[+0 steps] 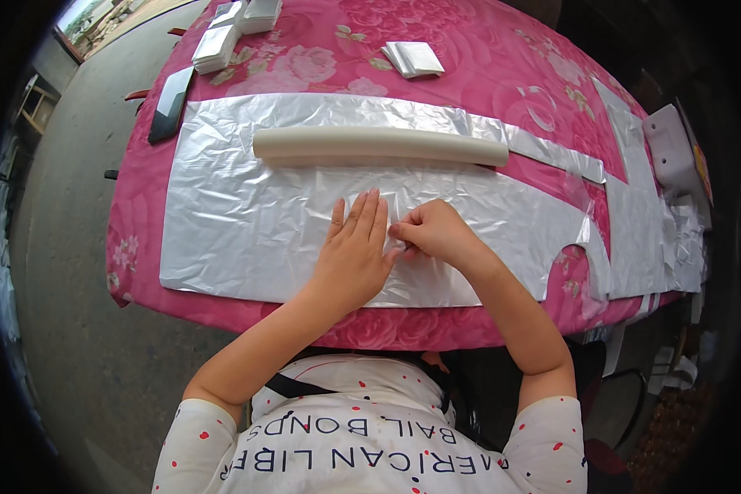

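Observation:
A thin whitish plastic sheet (222,214), shiny and wrinkled, lies flat across the table in front of me; its right part narrows into straps around a curved cut-out. My left hand (356,243) rests on it, palm down with fingers stretched out. Just to its right, my right hand (435,233) pinches with thumb and fingers at the sheet's surface. What sits in that pinch is too small to make out, perhaps a fold of the film. Beyond both hands, a long cream-coloured tube (379,146) lies crosswise on the sheet.
The tablecloth (321,49) is pink with flowers. Small stacks of folded white packets (216,48) stand at the far left, and more folded packets (414,59) lie at the far middle. A dark phone (171,104) sits near the left edge. A white container (675,148) stands at the right.

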Demonstrator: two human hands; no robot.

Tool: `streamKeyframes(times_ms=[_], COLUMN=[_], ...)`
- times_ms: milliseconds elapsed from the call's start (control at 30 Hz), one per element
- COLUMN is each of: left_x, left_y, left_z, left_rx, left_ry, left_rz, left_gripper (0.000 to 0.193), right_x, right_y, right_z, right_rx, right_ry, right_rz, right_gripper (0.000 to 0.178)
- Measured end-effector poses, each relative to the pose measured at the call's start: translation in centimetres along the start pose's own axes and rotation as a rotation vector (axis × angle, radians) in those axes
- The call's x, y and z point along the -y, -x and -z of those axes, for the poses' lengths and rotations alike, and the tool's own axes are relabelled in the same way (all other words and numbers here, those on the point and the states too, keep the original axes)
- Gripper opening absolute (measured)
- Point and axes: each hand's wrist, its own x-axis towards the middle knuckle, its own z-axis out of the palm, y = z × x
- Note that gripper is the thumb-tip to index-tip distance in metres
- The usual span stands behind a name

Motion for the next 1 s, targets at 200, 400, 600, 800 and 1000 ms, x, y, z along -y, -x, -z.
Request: streamKeyframes(times_ms=[200,400,600,800,1000], left_x=[-0.1,0.2,0.3,1.6,2.2], left_y=[0.2,0.4,0.8,6.1,15.0], left_z=[-0.8,-1.5,-0.4,3.1,4.8], left_rx=[0.050,0.069,0.021,-0.090,0.446], left_ry=[0.084,0.034,0.074,0.641,1.523], left_rz=[0.044,0.030,-0.003,0.009,0.669], left_gripper=[0.105,0.109,0.104,0.078,0.028], right_x=[-0.1,0.1,-1.2,-0.1,0.7], right_y=[0.2,3.1,3.8,1.9,-1.7], right_z=[-0.5,-2.2,-0.2,-2.1,-6.7], right_rx=[-0.041,-0.307,-0.293,-0.435,-0.380], right_ry=[-0.058,0.127,0.259,0.579,0.705], right_rz=[-0.016,0.190,0.234,0.810,0.826], right_gripper=[0.020,0.019,0.022,0.030,0.058])
